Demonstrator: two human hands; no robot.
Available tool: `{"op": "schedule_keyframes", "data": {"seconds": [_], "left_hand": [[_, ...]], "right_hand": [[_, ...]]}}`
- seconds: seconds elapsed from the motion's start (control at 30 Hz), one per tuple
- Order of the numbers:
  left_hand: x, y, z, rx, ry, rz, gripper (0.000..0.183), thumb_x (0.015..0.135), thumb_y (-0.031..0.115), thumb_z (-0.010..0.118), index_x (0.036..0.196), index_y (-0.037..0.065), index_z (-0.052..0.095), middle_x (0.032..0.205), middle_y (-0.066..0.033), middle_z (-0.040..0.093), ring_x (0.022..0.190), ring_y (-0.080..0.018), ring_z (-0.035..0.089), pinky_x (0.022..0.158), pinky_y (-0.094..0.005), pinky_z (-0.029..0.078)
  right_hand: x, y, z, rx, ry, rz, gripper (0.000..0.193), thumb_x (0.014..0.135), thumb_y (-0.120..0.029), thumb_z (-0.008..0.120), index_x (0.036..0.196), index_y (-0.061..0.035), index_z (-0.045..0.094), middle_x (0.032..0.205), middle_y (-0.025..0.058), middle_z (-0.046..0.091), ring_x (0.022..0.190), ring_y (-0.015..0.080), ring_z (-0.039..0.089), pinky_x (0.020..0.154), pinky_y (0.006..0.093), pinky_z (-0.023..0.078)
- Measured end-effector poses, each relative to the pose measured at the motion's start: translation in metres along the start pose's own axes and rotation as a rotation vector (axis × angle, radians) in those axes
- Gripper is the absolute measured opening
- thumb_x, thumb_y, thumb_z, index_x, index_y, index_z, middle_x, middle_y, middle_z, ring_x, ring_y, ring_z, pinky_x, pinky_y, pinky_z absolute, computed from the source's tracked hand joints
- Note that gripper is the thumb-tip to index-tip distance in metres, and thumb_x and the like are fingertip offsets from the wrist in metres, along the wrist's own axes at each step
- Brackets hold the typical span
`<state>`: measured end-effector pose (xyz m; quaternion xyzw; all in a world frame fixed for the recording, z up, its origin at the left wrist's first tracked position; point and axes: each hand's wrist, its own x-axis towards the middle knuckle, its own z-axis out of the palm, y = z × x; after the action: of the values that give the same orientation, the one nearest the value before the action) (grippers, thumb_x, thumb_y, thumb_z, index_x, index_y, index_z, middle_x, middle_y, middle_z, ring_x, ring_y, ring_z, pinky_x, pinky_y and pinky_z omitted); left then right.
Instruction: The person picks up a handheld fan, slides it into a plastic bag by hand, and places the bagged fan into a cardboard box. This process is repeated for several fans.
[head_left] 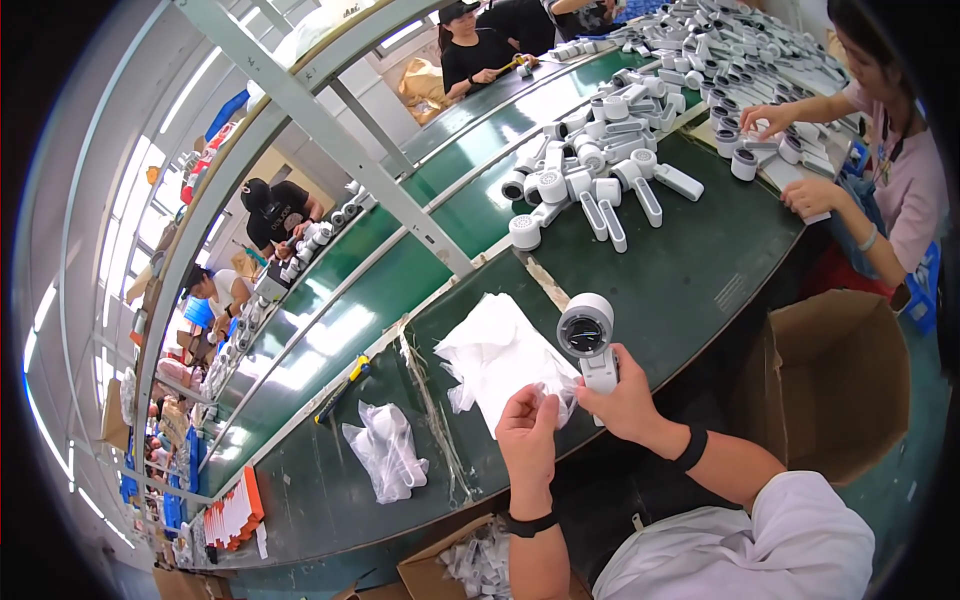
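In my right hand (pixel 625 400) is a white handheld fan (pixel 586 325), gripped by its handle with the round head up and its dark round opening towards me. Close beside it, the fingers of my left hand (pixel 528 430) pinch the edge of a thin clear plastic bag (pixel 562 400). A stack of white plastic bags (pixel 500 345) lies flat on the green table just beyond my hands. Farther left rests a bagged white item (pixel 386 452), its kind hard to make out through the wrap.
Many white fans (pixel 610 180) are heaped at the far right. A co-worker's hand (pixel 768 120) touches some there. A yellow-black cutter (pixel 345 385) lies left, near orange-white boxes (pixel 235 512). Cardboard boxes (pixel 840 375) stand beside and below the table. A metal post (pixel 330 140) rises ahead.
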<state>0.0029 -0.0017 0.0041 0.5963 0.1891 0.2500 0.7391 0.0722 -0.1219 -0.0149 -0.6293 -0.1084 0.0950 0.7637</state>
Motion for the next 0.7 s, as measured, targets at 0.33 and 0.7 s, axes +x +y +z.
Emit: {"op": "schedule_keyframes", "data": {"seconds": [0.33,0.7], "left_hand": [[0.003,0.001,0.001,-0.253,0.083,0.039,0.011,0.094,0.007,0.061,0.101,-0.002,0.062,0.079,-0.0013,0.06,0.061,-0.0052,0.051,0.052,-0.0188,0.039],[0.002,0.003,0.019,0.015,0.078,0.102,0.014,0.093,0.008,0.063,0.101,-0.003,0.063,0.08,-0.0007,0.06,0.058,-0.0047,0.051,0.05,-0.02,0.04]], "right_hand": [[-0.004,0.002,-0.008,-0.047,0.08,-0.1,0.037,0.077,-0.004,0.069,0.107,-0.0034,0.048,0.086,0.0024,0.061,0.075,0.0092,0.059,0.068,0.027,0.05],[-0.016,-0.058,-0.078,-0.284,-0.401,-0.031,0.051,0.081,-0.016,0.072,0.122,-0.0016,0.048,0.091,0.0104,0.068,0.083,0.015,0.064,0.074,0.0302,0.051]]}}
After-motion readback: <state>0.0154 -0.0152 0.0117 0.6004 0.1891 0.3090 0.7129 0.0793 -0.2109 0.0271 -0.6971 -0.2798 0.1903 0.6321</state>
